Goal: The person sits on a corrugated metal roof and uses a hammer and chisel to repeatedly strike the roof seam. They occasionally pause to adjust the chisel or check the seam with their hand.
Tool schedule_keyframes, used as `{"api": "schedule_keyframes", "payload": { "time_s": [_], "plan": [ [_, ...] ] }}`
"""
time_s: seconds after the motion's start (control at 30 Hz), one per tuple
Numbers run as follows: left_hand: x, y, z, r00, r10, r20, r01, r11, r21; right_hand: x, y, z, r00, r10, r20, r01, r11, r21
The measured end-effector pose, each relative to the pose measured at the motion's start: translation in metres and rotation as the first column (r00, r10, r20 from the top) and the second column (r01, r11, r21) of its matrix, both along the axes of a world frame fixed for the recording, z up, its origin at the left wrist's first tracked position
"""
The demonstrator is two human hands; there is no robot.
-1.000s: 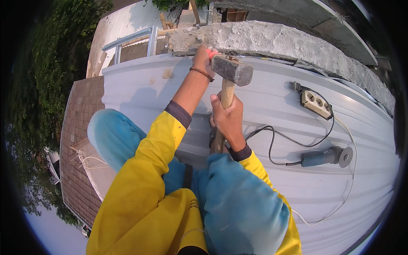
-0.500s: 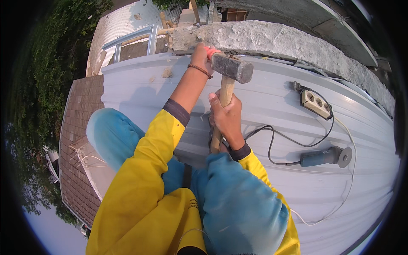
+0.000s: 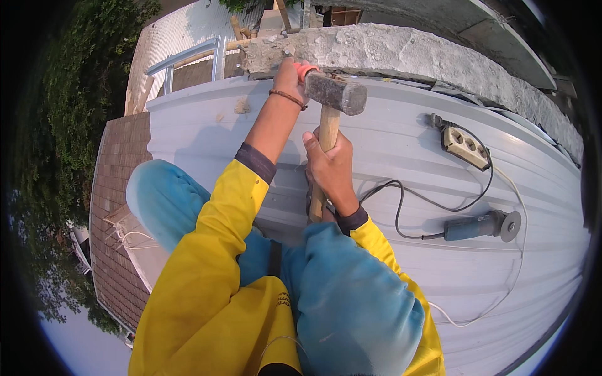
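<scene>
My right hand (image 3: pixel 329 164) grips the wooden handle of a sledgehammer (image 3: pixel 334 94), whose grimy metal head is up at the chest-high centre of the picture. My left hand (image 3: pixel 288 84), with a beaded bracelet at the wrist, is closed on an orange grip (image 3: pixel 306 70), probably of a chisel, against the rough concrete ledge (image 3: pixel 401 53); the hammer head hides much of that tool, so I cannot tell whether they touch. Beneath my blue-trousered legs lies a ribbed grey metal sheet (image 3: pixel 407 276).
An angle grinder (image 3: pixel 470 228) and a power strip (image 3: pixel 465 148) with cables lie on the sheet at right. Metal framing (image 3: pixel 219 57) stands top left, near a corrugated roof. A tiled roof (image 3: pixel 116 188) and trees are at left, beyond the sheet's edge.
Both hands, the hammer and the orange grip appear slightly farther left and higher in the picture; the background has shifted similarly, though less. Both grips stay closed.
</scene>
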State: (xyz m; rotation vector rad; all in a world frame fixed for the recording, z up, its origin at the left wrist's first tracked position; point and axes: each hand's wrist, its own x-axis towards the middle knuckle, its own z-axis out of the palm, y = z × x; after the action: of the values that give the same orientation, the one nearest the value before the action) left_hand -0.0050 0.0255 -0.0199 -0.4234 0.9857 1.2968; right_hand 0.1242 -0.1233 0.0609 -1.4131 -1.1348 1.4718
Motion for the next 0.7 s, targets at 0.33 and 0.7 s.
{"api": "schedule_keyframes", "payload": {
  "time_s": [0.33, 0.7],
  "plan": [
    [0.01, -0.01, 0.0, 0.991, 0.068, -0.115, -0.074, 0.996, -0.05, 0.009, 0.017, 0.038, 0.789, -0.304, -0.533, 0.508, 0.81, 0.291],
    [0.012, -0.009, -0.012, 0.988, 0.076, -0.135, -0.087, 0.993, -0.078, 0.046, 0.009, 0.051, 0.738, -0.381, -0.557, 0.526, 0.842, 0.122]
  ]
}}
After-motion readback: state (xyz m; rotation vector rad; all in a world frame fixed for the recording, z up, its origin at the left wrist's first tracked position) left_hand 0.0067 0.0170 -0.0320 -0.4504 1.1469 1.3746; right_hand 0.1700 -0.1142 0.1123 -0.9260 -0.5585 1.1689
